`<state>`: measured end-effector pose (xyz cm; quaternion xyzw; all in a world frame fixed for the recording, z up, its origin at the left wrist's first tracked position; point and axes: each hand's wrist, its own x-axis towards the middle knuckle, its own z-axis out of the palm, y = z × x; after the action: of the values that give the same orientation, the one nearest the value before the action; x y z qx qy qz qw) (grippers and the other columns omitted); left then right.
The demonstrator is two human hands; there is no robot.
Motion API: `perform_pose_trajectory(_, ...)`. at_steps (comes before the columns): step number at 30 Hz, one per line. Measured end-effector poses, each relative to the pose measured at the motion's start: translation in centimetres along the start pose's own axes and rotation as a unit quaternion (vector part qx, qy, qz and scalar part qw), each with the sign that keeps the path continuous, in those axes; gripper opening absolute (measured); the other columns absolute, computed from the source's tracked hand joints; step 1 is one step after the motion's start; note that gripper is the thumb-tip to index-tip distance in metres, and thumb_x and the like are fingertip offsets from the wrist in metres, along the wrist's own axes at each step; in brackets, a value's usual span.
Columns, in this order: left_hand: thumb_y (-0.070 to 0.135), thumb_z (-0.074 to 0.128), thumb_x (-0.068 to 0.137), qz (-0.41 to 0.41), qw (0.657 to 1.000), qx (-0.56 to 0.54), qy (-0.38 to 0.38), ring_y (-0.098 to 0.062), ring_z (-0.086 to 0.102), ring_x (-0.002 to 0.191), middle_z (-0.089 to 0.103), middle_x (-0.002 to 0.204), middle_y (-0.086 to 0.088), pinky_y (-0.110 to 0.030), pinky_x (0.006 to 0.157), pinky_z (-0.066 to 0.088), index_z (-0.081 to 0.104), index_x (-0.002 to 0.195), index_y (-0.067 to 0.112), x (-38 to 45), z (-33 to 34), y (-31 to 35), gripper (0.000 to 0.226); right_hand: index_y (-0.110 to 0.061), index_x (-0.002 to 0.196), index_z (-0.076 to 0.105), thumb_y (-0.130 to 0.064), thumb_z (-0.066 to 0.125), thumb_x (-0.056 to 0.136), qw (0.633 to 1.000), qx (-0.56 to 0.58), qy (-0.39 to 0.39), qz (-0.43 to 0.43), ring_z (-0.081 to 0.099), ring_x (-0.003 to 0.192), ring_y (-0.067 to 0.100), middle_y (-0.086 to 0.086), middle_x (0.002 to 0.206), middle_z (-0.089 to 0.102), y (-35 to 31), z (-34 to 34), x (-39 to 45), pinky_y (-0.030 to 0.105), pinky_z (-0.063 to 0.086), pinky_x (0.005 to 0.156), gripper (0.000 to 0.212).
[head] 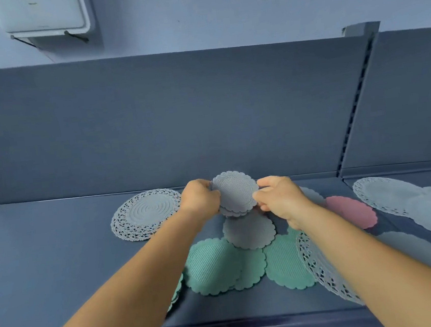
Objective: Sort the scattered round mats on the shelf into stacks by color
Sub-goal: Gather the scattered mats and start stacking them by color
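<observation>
Early-to-mid sort, I'd judge. My left hand and right hand both pinch the edges of a small bundle of grey scalloped mats, lifted above the shelf near the back panel, fingers curled round the rim. One more grey scalloped mat lies flat just below. Done so far: the lacy grey mats look stacked at left. Left to do: green mats overlap loosely in front, a pink mat and large grey mats are scattered right.
</observation>
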<state>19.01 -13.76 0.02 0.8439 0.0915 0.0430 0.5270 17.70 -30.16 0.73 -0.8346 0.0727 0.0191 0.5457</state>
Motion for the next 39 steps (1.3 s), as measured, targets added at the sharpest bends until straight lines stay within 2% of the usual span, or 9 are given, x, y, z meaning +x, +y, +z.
perform_pose_trajectory(3, 0.004, 0.046, 0.082, -0.007, 0.996, 0.08, 0.029, -0.03, 0.061, 0.071, 0.07, 0.079, -0.021, -0.035, 0.065, 0.051, 0.063, 0.078, 0.003, 1.5, 1.7, 0.7, 0.017, 0.0, 0.117, 0.058, -0.008, 0.058, 0.081, 0.999, -0.043, -0.006, -0.019, 0.052, 0.076, 0.02, 0.019, 0.114, 0.067, 0.4, -0.6, 2.9, 0.035, 0.051, 0.066, 0.037)
perform_pose_trajectory(7, 0.007, 0.049, 0.084, -0.018, 0.984, 0.173, 0.036, -0.027, 0.06, 0.074, 0.073, 0.089, -0.015, -0.031, 0.066, 0.051, 0.069, 0.088, 0.002, 3.0, 2.9, 0.6, 0.021, -0.001, 0.118, 0.055, -0.007, 0.06, 0.079, 0.994, -0.103, -0.024, -0.018, 0.065, 0.099, 0.034, 0.021, 0.119, 0.063, 1.2, -0.2, 5.9, 0.052, 0.053, 0.088, 0.04)
perform_pose_trajectory(12, 0.006, 0.055, 0.078, -0.026, 0.969, 0.244, 0.032, -0.025, 0.057, 0.068, 0.071, 0.079, -0.012, -0.025, 0.054, 0.044, 0.07, 0.08, 0.004, 4.0, 3.3, 0.3, 0.015, -0.007, 0.101, 0.064, -0.009, 0.059, 0.072, 0.979, -0.19, -0.049, -0.052, 0.05, 0.068, 0.023, 0.014, 0.09, 0.07, 2.0, -0.2, 7.6, 0.035, 0.046, 0.062, 0.029)
perform_pose_trajectory(15, 0.006, 0.057, 0.075, -0.034, 0.963, 0.265, 0.027, -0.024, 0.053, 0.062, 0.071, 0.078, -0.013, -0.024, 0.052, 0.042, 0.068, 0.076, 0.004, 4.5, 3.2, 0.1, 0.011, -0.007, 0.113, 0.062, -0.007, 0.059, 0.079, 0.959, -0.263, -0.053, -0.089, 0.062, 0.097, 0.028, 0.014, 0.116, 0.066, 1.5, -1.3, 7.6, 0.04, 0.052, 0.088, 0.035)
perform_pose_trajectory(19, 0.021, 0.065, 0.074, -0.027, 0.959, 0.284, 0.002, -0.022, 0.049, 0.057, 0.062, 0.062, -0.006, -0.022, 0.047, 0.036, 0.052, 0.059, 0.01, 4.7, 3.5, 0.5, 0.023, -0.025, 0.139, 0.045, -0.015, 0.055, 0.089, 0.936, -0.341, -0.053, -0.07, 0.04, 0.134, 0.025, 0.0, 0.143, 0.048, 2.2, -3.8, 7.3, 0.036, 0.041, 0.105, 0.052)
perform_pose_trajectory(27, 0.027, 0.074, 0.071, -0.053, 0.958, 0.278, -0.055, -0.02, 0.038, 0.05, 0.041, 0.052, -0.002, -0.023, 0.052, 0.033, 0.04, 0.052, 0.012, 4.9, 3.2, 1.2, 0.042, -0.028, 0.142, 0.039, -0.02, 0.048, 0.087, 0.929, -0.369, -0.03, 0.022, 0.044, 0.131, 0.03, 0.004, 0.148, 0.043, 2.9, -6.0, 6.5, 0.036, 0.042, 0.105, 0.057)
perform_pose_trajectory(32, 0.025, 0.075, 0.061, -0.049, 0.97, 0.233, -0.046, -0.026, 0.058, 0.071, 0.061, 0.083, -0.008, -0.026, 0.058, 0.042, 0.056, 0.082, 0.009, 4.9, 3.5, 1.2, 0.033, -0.023, 0.143, 0.038, -0.016, 0.056, 0.081, 0.933, -0.355, -0.011, 0.057, 0.055, 0.117, 0.028, 0.004, 0.139, 0.05, 3.2, -7.2, 6.0, 0.033, 0.05, 0.091, 0.065)
perform_pose_trajectory(36, 0.012, 0.068, 0.077, -0.009, 0.979, 0.199, -0.03, -0.025, 0.059, 0.091, 0.058, 0.102, -0.004, -0.03, 0.069, 0.047, 0.042, 0.118, 0.013, 4.6, 4.0, 1.5, 0.048, -0.022, 0.142, 0.039, -0.033, 0.068, 0.073, 0.93, -0.36, 0.006, 0.078, 0.052, 0.122, 0.027, 0.005, 0.138, 0.051, 3.2, -8.0, 5.7, 0.037, 0.047, 0.098, 0.076)
perform_pose_trajectory(39, 0.008, 0.059, 0.084, 0.017, 0.987, 0.159, -0.031, -0.026, 0.06, 0.1, 0.059, 0.118, -0.007, -0.025, 0.07, 0.045, 0.043, 0.132, 0.013, 4.4, 4.2, 1.9, 0.051, -0.019, 0.135, 0.05, -0.025, 0.069, 0.075, 0.935, -0.343, 0.05, 0.069, 0.055, 0.117, 0.029, 0.009, 0.138, 0.048, 3.2, -8.1, 5.7, 0.032, 0.048, 0.09, 0.064)
